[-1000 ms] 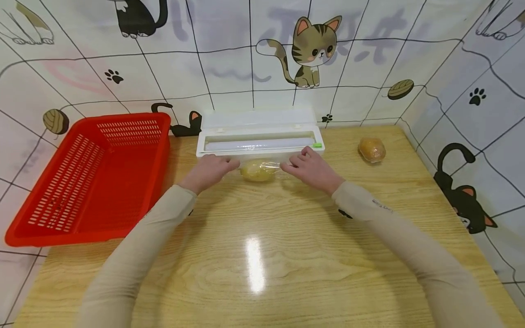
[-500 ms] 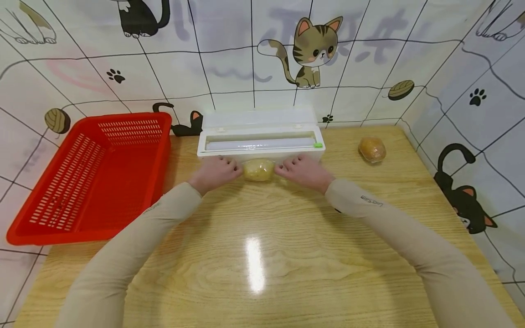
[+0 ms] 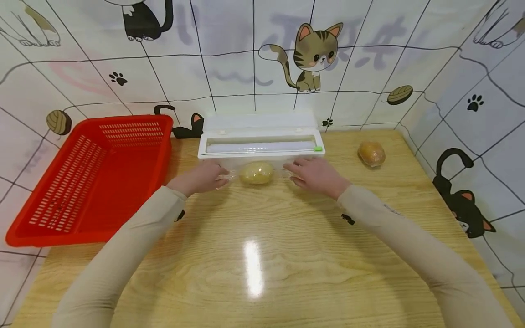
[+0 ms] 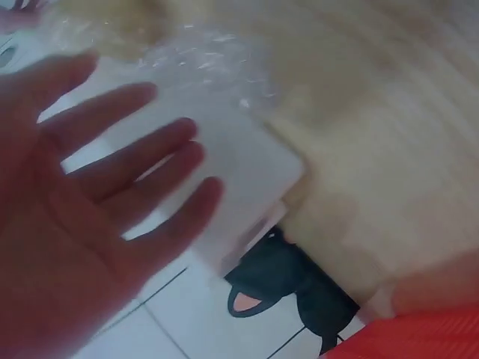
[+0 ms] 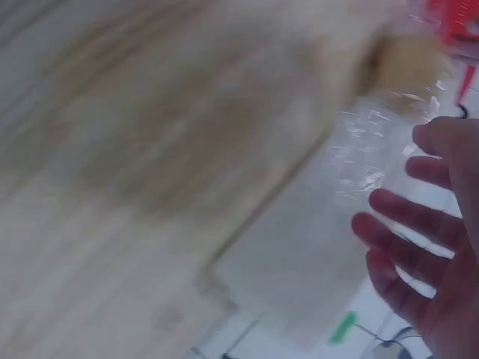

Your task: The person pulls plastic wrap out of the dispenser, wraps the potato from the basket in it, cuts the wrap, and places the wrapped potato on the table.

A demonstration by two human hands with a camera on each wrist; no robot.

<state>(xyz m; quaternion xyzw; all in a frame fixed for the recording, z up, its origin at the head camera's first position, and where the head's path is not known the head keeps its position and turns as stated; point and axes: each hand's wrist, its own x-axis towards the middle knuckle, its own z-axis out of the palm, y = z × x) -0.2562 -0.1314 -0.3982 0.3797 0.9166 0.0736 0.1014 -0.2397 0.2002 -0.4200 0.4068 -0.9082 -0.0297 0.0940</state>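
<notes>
A pale yellow, potato-like lump (image 3: 256, 173) lies on the table just in front of a white cling film dispenser (image 3: 260, 154). Clear cling film (image 4: 209, 63) covers it and spreads out in crinkled ends on both sides. To its left, my left hand (image 3: 202, 176) hovers with fingers spread, grasping nothing. My right hand (image 3: 317, 173) is on the other side, its fingers loosely bent and apart from the film in the right wrist view. Inside the dispenser, a film roll (image 3: 258, 147) shows under the raised lid, with a green slider (image 3: 317, 148) at the right end.
A red plastic basket (image 3: 162, 164) stands at the left of the wooden table (image 3: 254, 228). At the back right sits a wrapped orange-brown round item (image 3: 371, 154). A cat-patterned wall covering (image 3: 229, 77) rises behind the table and along its right side.
Both hands first came in close at the sides of the yellow lump, pinching the film ends. Now they have let go and drawn apart, fingers opened.
</notes>
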